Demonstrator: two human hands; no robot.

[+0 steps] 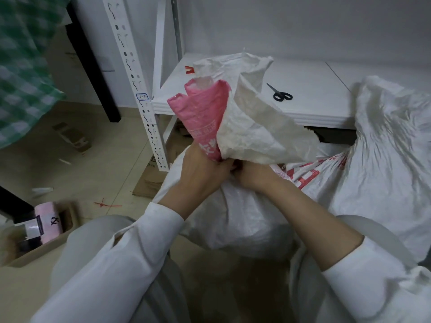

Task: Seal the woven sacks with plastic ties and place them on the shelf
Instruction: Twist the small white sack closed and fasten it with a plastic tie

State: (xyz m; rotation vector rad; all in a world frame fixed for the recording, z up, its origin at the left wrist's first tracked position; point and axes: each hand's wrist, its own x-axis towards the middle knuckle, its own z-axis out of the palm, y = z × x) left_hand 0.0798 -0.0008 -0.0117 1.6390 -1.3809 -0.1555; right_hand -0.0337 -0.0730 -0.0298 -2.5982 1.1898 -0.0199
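By the shelf [314, 75], left hand [205, 169] and right hand [254, 173] clench the sack neck [235, 151].

White long sleeves [149, 248], pale grey trousers [91, 234], bare left hand [205, 166], bare right hand [254, 174]

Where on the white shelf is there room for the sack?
The shelf is bare between the scissors and the crumpled sack on the right. The left is crowded: the held sack hides it, near a red scrap.

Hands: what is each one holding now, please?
Left hand: grips the gathered neck of the woven sack.
Right hand: grips the same neck.
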